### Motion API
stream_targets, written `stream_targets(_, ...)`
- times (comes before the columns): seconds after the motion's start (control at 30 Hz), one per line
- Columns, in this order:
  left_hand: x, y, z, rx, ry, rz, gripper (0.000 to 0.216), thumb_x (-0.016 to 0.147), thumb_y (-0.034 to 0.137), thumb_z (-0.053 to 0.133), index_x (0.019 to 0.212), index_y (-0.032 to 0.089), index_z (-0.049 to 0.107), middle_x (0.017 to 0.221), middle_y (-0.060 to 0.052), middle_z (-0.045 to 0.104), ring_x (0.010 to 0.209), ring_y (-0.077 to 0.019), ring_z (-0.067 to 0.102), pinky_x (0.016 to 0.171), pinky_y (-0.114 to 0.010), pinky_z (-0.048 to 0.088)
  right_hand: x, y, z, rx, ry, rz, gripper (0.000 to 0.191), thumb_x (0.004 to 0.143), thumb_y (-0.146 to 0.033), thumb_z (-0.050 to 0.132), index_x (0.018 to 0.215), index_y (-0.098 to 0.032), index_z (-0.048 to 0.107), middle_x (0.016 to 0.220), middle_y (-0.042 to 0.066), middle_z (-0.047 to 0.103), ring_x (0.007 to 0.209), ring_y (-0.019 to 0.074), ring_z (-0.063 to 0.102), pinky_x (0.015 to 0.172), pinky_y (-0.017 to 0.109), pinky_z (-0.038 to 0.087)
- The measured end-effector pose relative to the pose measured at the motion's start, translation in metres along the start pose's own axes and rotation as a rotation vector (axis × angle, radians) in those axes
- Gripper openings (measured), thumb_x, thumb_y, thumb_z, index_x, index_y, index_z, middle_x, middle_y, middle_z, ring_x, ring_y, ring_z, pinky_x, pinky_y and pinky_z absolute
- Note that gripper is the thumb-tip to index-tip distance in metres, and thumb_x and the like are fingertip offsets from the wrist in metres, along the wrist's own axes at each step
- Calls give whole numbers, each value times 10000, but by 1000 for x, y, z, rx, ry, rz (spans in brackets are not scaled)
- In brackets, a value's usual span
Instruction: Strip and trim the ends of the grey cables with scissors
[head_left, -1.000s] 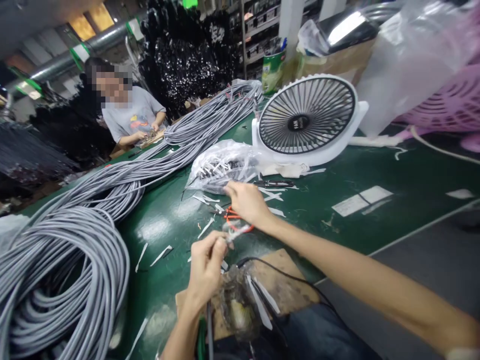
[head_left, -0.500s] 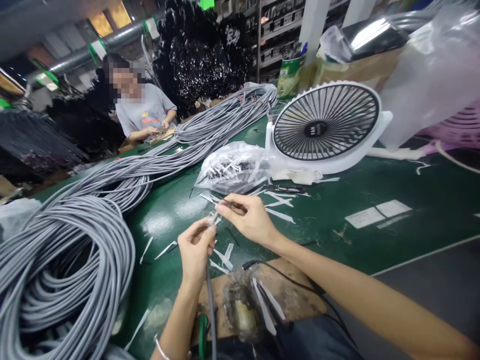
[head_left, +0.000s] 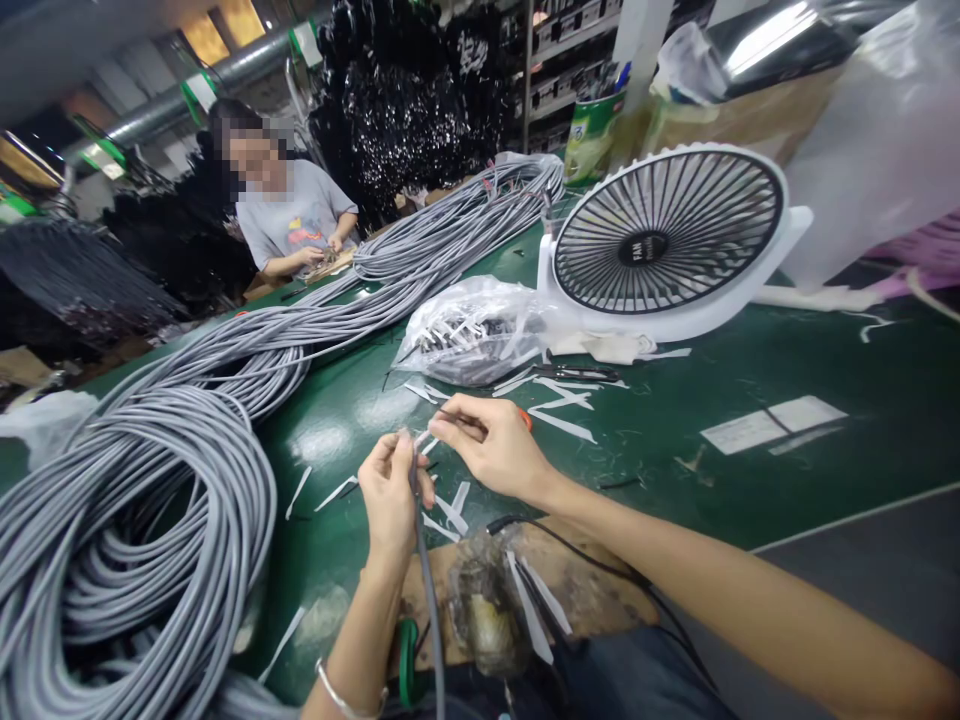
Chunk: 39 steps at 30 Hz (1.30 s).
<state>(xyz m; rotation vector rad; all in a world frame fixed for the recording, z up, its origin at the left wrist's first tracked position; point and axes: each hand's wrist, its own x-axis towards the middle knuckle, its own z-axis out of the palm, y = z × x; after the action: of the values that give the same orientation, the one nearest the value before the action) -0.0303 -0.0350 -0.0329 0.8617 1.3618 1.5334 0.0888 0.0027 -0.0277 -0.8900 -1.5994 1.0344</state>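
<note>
A slim silver-coloured bangle rings the left wrist. The dark navy garment below is probably trousers.

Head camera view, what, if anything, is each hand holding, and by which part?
The left hand holds a gray cable near its upper end. Whether the right hand, pinched close by, holds anything cannot be told.

On the desk, cable coils lie from the lower left to the upper middle of the frame. Right of them is the plastic bag, then the fan. From the left hand, near the centre, one cable goes down to the bottom edge.
</note>
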Motion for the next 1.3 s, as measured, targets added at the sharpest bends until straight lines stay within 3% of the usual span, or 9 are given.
stream_targets(0.2, 0, 10, 0, -290, -151, -184, 375, 595, 386, 741, 670, 155, 455, 577, 59, 492, 311, 13, 314, 244, -88, 199, 4, 7, 4, 80, -2, 64, 214, 747, -350, 507, 651, -159, 524, 543, -41, 415, 474, 69, 316, 441, 204, 261)
stream_targets(0.3, 1, 17, -4, -422, -256, -309, 271, 686, 279, 685, 682, 154, 444, 635, 34, 486, 371, 14, 284, 278, -63, 186, 7, 10, 4, 145, 18, 88, 233, 719, -377, 528, 629, -163, 506, 554, -41, 413, 488, 71, 330, 446, 201, 273)
stream_targets(0.4, 3, 22, -10, -476, -277, -362, 231, 782, 322, 579, 707, 170, 422, 707, -3, 523, 386, 0, 258, 288, -77, 146, 9, 12, 1, 177, 79, 104, 269, 703, -416, 555, 626, -164, 507, 563, -36, 435, 501, 74, 356, 468, 203, 308)
stream_targets(0.53, 6, 21, -15, -331, -253, -342, 389, 659, 434, 695, 758, 192, 406, 779, -11, 590, 383, 1, 276, 299, -89, 111, 10, 13, -4, 152, 147, 104, 302, 695, -446, 581, 625, -159, 516, 535, -42, 422, 481, 68, 339, 448, 201, 287)
stream_targets(0.7, 6, 12, -10, 64, -299, -252, 465, 516, 439, 787, 744, 140, 515, 491, 71, 451, 356, -1, 304, 328, -111, 176, 9, 10, -7, 131, 205, 117, 315, 680, -452, 625, 606, -155, 548, 479, -56, 398, 437, 56, 291, 406, 202, 238)
stream_targets(0.87, 3, 14, -9, 52, -379, -289, 492, 547, 552, 726, 647, 129, 496, 444, 98, 338, 327, 22, 174, 318, -118, 95, 9, 4, -8, 251, -65, -39, 217, 780, -322, 520, 727, -150, 641, 694, 25, 627, 650, 122, 568, 595, 221, 444)
stream_targets(1.0, 2, 19, -12, -17, -443, -342, 488, 565, 551, 717, 624, 154, 439, 430, 122, 236, 330, 18, 98, 311, -116, 55, 6, 5, -9, 79, -279, -208, 209, 792, -155, 449, 795, -140, 657, 779, 58, 658, 741, 141, 607, 677, 237, 466)
stream_targets(1.17, 3, 16, -15, -78, -485, -351, 455, 626, 521, 697, 633, 159, 422, 457, 123, 192, 354, 13, 64, 310, -100, 61, 3, 12, -5, -277, -156, -379, 277, 773, -54, 405, 864, -132, 655, 766, 61, 647, 678, 134, 577, 632, 223, 434)
stream_targets(1.3, 4, 11, -18, -139, -538, -328, 419, 702, 501, 646, 635, 162, 411, 472, 122, 157, 365, 4, 55, 304, -96, 81, 12, 18, -12, -467, -21, -302, 282, 781, -58, 420, 907, -155, 653, 790, 54, 651, 653, 144, 578, 613, 236, 421)
